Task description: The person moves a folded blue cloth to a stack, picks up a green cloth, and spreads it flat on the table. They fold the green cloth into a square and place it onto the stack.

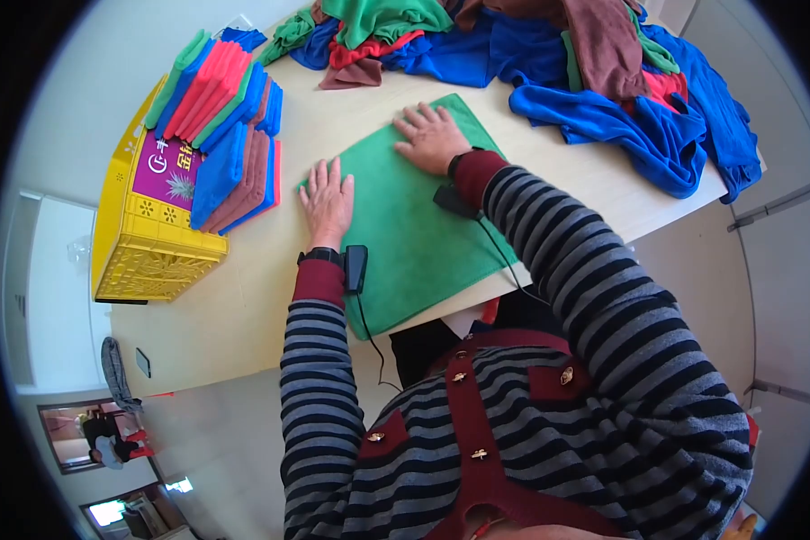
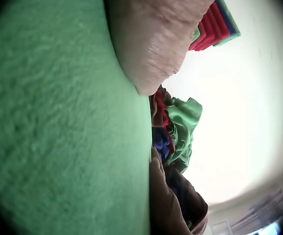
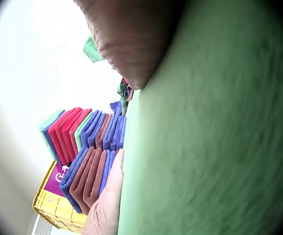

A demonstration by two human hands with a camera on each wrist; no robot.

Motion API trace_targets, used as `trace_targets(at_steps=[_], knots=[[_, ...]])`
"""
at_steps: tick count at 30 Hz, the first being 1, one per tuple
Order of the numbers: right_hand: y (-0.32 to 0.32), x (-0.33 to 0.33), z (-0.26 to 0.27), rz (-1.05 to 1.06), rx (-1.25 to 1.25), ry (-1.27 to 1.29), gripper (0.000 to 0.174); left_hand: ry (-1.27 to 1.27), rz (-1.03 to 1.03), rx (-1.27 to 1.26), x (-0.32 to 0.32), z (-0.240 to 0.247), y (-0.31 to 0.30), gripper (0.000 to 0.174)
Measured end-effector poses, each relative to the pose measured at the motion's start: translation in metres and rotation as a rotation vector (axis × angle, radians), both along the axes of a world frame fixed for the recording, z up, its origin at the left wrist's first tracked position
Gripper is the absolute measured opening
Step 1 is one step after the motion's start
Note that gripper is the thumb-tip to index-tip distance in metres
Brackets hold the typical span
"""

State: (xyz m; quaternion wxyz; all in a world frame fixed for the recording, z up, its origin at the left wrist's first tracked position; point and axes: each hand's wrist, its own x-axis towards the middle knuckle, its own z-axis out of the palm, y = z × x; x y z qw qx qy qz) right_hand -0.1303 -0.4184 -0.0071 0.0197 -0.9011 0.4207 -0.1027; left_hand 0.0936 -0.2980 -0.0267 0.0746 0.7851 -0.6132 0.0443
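Observation:
A green cloth lies spread flat on the table, its near edge at the table's front edge. My left hand rests palm down on its left side, fingers straight and slightly spread. Farther up and to the right, my right hand presses flat on the cloth near its far edge, fingers spread. In the left wrist view the green cloth fills the left side, under the left hand. The right wrist view shows the right hand against the cloth.
Folded cloths in several colours stand stacked at the left, beside and over a yellow crate. Loose blue, green, red and brown cloths lie heaped along the table's far and right edges. A phone lies near the left corner.

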Motion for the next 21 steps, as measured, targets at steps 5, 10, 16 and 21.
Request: trace_targets(at_steps=[5, 10, 16, 21], knots=[[-0.011, -0.027, 0.0, -0.102, -0.054, 0.009, 0.061, 0.06, 0.065, -0.036, 0.019, -0.003, 0.015, 0.062], [-0.006, -0.052, 0.003, -0.155, -0.021, -0.004, 0.06, 0.06, 0.143, -0.063, 0.029, -0.005, 0.038, 0.063], [0.013, -0.098, 0.003, -0.182, -0.036, 0.019, 0.058, 0.053, 0.193, -0.023, 0.035, -0.006, 0.076, 0.063], [0.04, -0.135, 0.016, -0.211, -0.013, 0.142, 0.058, -0.008, 0.189, -0.014, 0.018, 0.01, 0.126, 0.062]])
